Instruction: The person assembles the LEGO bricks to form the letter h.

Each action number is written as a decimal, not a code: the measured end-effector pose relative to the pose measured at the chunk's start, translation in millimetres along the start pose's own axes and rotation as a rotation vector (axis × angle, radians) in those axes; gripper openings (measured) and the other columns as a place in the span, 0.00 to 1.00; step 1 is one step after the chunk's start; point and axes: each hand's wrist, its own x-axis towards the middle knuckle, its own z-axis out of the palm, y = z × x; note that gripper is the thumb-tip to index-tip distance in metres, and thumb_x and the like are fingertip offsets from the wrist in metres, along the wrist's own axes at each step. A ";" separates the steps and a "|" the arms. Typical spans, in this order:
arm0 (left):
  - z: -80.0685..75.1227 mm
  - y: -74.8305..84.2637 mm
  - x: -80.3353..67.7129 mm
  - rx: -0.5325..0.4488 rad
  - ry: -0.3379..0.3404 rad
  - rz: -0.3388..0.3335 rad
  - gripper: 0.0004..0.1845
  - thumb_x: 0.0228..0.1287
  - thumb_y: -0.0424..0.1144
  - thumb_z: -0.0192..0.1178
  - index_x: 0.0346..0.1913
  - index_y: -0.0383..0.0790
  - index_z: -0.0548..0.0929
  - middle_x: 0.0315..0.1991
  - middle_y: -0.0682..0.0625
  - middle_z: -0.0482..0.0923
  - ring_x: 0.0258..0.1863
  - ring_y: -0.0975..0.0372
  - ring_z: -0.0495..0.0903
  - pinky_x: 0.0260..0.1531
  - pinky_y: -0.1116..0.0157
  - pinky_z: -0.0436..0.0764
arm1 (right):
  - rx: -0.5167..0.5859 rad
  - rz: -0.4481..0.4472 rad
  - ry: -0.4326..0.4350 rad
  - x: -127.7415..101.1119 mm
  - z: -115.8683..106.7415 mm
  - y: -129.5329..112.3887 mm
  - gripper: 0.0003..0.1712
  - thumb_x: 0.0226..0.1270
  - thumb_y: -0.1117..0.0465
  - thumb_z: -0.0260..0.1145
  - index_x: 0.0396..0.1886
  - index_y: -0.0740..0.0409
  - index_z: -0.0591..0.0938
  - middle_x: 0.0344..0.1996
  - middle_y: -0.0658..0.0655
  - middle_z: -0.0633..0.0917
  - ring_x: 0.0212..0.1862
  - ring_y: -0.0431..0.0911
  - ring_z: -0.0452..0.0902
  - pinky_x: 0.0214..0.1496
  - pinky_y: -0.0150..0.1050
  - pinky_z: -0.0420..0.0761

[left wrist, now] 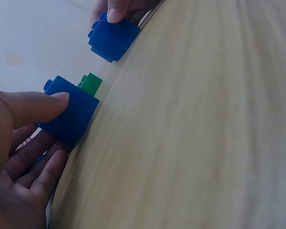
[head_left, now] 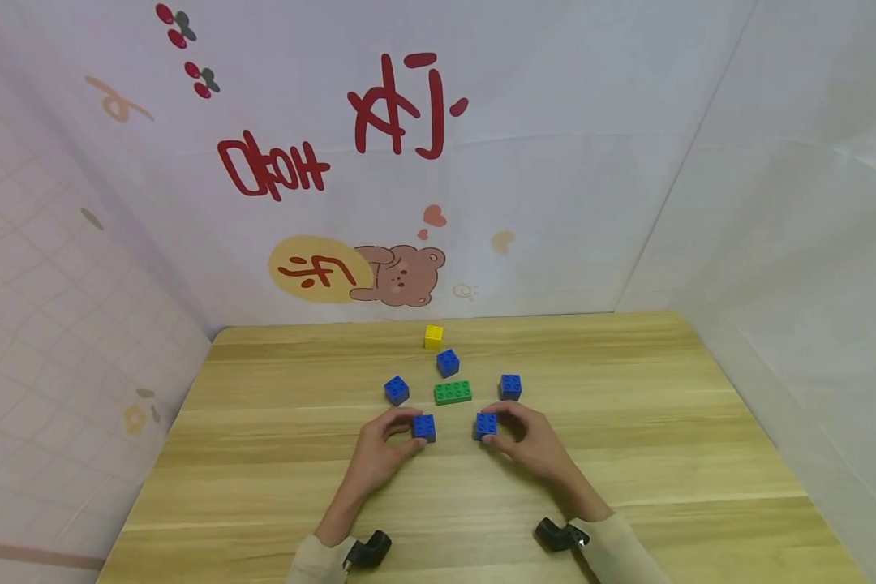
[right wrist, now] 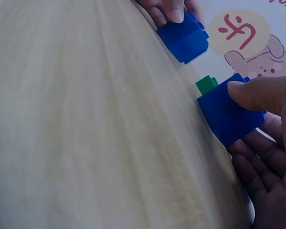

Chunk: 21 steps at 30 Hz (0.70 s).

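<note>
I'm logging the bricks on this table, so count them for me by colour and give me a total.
Blue bricks: 5, one gripped by the left hand at, one gripped by the right hand at, and loose ones at and
Green brick: 1
Yellow brick: 1
Total: 7

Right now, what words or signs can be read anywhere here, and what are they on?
Large red characters on the backdrop cloth: appear flipped, not readable.
Red marks in the yellow circle beside the cartoon bear: not readable.
Held blue blocks: no lettering visible.
</note>
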 end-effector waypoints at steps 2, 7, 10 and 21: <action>1.3 -0.5 0.3 0.007 -0.003 0.005 0.22 0.58 0.29 0.74 0.55 0.46 0.85 0.56 0.49 0.85 0.56 0.56 0.84 0.63 0.60 0.82 | -0.009 -0.001 0.004 0.1 1.1 1.1 0.22 0.62 0.55 0.78 0.54 0.35 0.83 0.53 0.41 0.86 0.64 0.43 0.79 0.71 0.39 0.77; 4.0 -2.0 0.6 0.027 -0.015 0.008 0.21 0.59 0.31 0.74 0.56 0.47 0.85 0.56 0.50 0.84 0.57 0.57 0.84 0.63 0.61 0.82 | -0.028 0.015 0.007 -0.8 3.8 1.4 0.22 0.61 0.54 0.78 0.54 0.34 0.83 0.53 0.40 0.86 0.64 0.44 0.78 0.73 0.46 0.76; 5.5 -0.9 0.2 0.023 -0.026 0.021 0.21 0.59 0.31 0.74 0.56 0.45 0.85 0.56 0.48 0.84 0.57 0.55 0.84 0.62 0.59 0.83 | -0.036 0.029 0.003 -1.8 5.6 -0.8 0.22 0.62 0.54 0.78 0.54 0.34 0.83 0.53 0.40 0.86 0.64 0.43 0.78 0.73 0.47 0.76; 8.8 -2.1 -0.7 -0.054 -0.067 0.051 0.21 0.58 0.28 0.74 0.55 0.42 0.85 0.56 0.45 0.84 0.56 0.51 0.84 0.64 0.51 0.81 | -0.039 -0.016 0.041 -4.9 20.6 -10.0 0.21 0.62 0.55 0.78 0.55 0.42 0.85 0.52 0.46 0.88 0.58 0.45 0.82 0.66 0.44 0.81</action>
